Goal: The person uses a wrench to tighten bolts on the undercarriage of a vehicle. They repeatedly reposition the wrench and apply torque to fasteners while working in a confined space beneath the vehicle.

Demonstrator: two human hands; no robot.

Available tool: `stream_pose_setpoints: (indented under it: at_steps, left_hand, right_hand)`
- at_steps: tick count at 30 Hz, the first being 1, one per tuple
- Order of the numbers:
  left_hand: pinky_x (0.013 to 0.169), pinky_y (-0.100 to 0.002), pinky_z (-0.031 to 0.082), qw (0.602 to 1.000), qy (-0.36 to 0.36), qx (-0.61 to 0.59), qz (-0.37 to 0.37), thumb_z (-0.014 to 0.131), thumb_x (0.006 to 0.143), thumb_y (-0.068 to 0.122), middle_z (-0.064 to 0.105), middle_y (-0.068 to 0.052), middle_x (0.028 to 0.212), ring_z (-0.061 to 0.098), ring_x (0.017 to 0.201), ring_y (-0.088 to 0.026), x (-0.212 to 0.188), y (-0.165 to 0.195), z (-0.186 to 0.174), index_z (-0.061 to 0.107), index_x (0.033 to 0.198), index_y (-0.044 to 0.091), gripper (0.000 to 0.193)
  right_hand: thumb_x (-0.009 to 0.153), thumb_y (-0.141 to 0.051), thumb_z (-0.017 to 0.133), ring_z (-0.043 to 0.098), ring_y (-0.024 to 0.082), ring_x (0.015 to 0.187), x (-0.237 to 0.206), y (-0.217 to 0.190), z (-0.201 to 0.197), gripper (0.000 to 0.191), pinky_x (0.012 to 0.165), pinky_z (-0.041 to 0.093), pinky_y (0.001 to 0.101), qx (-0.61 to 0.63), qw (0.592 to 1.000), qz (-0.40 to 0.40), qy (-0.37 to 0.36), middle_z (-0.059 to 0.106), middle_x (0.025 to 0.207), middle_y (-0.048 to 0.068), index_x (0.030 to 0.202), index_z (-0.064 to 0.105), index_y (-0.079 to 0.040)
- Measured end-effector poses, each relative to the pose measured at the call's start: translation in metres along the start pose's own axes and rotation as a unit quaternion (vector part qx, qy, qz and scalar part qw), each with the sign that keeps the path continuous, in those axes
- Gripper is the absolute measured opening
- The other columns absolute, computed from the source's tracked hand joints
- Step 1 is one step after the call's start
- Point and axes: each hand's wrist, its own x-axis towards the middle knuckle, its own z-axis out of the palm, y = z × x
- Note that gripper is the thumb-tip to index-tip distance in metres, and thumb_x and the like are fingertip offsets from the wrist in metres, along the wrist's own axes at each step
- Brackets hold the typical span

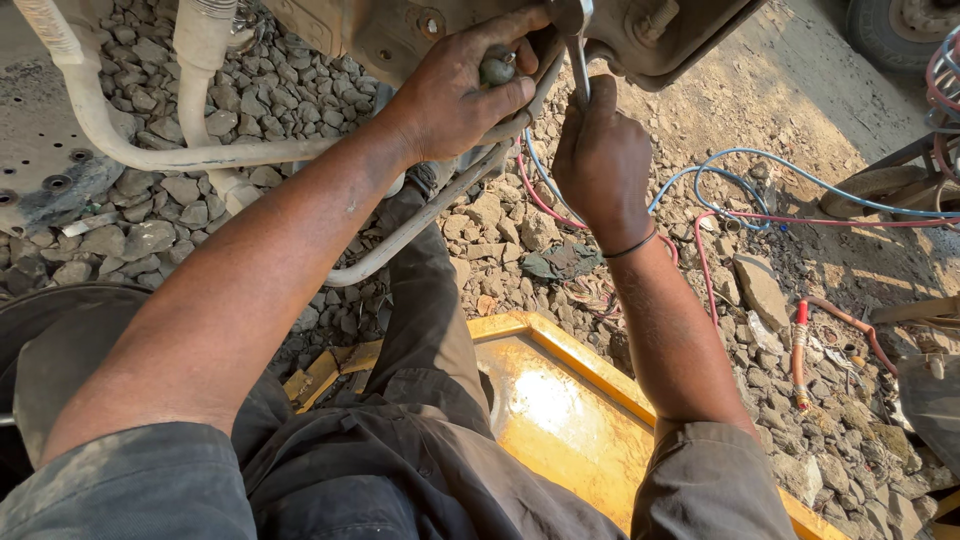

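My left hand (460, 85) is closed around a small round grey metal fitting (497, 69) at the underside of a dirty metal vehicle frame (400, 30). Just to its right, my right hand (600, 155) grips the shaft of a steel wrench (578, 50) that points up to the same frame, its head at a bolt near the top edge. A thin black band circles the right wrist. Both forearms come out of rolled grey sleeves.
White hoses (150, 155) curve under the frame at left. Blue and red hoses (760, 195) trail over crushed stone (500, 230) on the right. A yellow metal tray (570, 410) lies beside my grey-trousered legs. A dark round drum edge (40, 330) sits at the left.
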Motion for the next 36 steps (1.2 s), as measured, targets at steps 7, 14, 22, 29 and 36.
stream_pose_setpoints:
  at_steps: [7, 14, 22, 29, 36]
  left_hand:
    - [0.097, -0.031, 0.061, 1.0, 0.002, -0.006, 0.006, 0.063, 0.112, 0.012, 0.061, -0.001, 0.122, 0.072, 0.104, -0.012, 0.001, -0.002, 0.002, 0.038, 0.163, 0.016, 0.057]
    - [0.095, -0.027, 0.066, 1.0, -0.002, 0.003, -0.006, 0.065, 0.107, 0.011, 0.062, -0.001, 0.119, 0.072, 0.101, -0.012, 0.0, 0.001, -0.001, 0.041, 0.161, 0.016, 0.059]
    - [0.096, -0.029, 0.06, 1.0, -0.007, -0.004, -0.02, 0.065, 0.108, 0.014, 0.063, 0.0, 0.118, 0.071, 0.104, -0.01, 0.002, 0.002, -0.001, 0.04, 0.161, 0.016, 0.059]
    - [0.097, -0.028, 0.06, 1.0, 0.0, 0.01, -0.006, 0.064, 0.11, 0.014, 0.062, -0.001, 0.121, 0.071, 0.107, -0.012, 0.001, 0.0, 0.001, 0.041, 0.162, 0.016, 0.057]
    - [0.096, -0.03, 0.06, 1.0, -0.005, 0.023, -0.019, 0.065, 0.108, 0.015, 0.062, -0.001, 0.12, 0.071, 0.105, -0.013, 0.0, 0.003, 0.0, 0.041, 0.161, 0.015, 0.058]
  right_hand:
    - [0.119, -0.006, 0.052, 0.074, 0.029, 0.071, 0.001, 0.003, -0.003, 0.029, 0.06, 0.056, 0.0393, 0.087, 0.989, -0.016, 0.116, 0.071, 0.092, 0.014, 0.144, 0.04, -0.001]
    - [0.113, -0.004, 0.055, 0.07, 0.027, 0.064, 0.01, 0.0, -0.015, 0.031, 0.055, 0.052, 0.0404, 0.06, 0.997, -0.004, 0.041, 0.071, 0.087, 0.013, 0.141, 0.043, 0.004]
    - [0.112, -0.004, 0.055, 0.066, 0.027, 0.057, 0.01, 0.002, -0.012, 0.02, 0.051, 0.048, 0.0406, 0.017, 1.0, 0.004, 0.006, 0.065, 0.072, 0.011, 0.128, 0.049, 0.005]
    - [0.113, -0.006, 0.055, 0.068, 0.027, 0.062, 0.01, 0.006, -0.012, 0.025, 0.053, 0.05, 0.0398, -0.008, 0.999, -0.038, -0.014, 0.072, 0.085, 0.013, 0.134, 0.046, 0.005]
    - [0.113, -0.009, 0.055, 0.067, 0.026, 0.061, 0.009, 0.004, -0.01, 0.037, 0.053, 0.05, 0.039, -0.033, 0.999, -0.036, -0.019, 0.073, 0.087, 0.012, 0.14, 0.039, 0.011]
